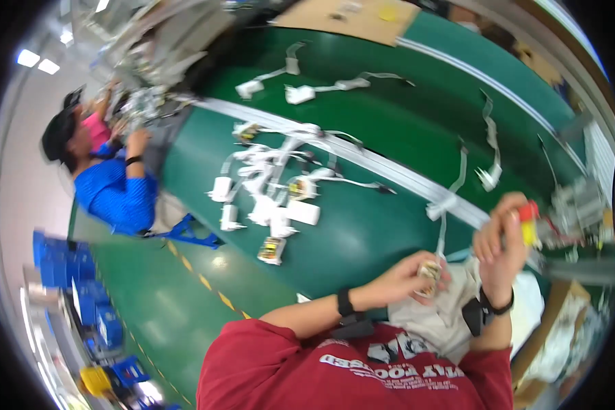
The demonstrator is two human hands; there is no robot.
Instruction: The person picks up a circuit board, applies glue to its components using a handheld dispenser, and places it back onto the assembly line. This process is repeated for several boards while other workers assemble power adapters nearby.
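In front of my body, my left hand (425,275) is closed around an opened power adapter (429,277), its circuit board showing. From this adapter a white cable (443,232) runs up to a bundled part (441,206) at the conveyor's metal edge. My right hand (502,239), raised to the right, grips a red-and-yellow tool (528,222); its working end is not clear. To the left, white adapters and cables (273,171) lie in a tangled pile on the green table. At the pile's near end rests another opened adapter (272,250) with its inside exposed.
Beyond a metal rail (389,172), a green conveyor belt (396,116) carries several spaced adapters with cables. A cardboard box (553,335) holding pale bags stands at my right. A person in blue (116,191) sits at the left. Blue bins (65,263) line the floor further left.
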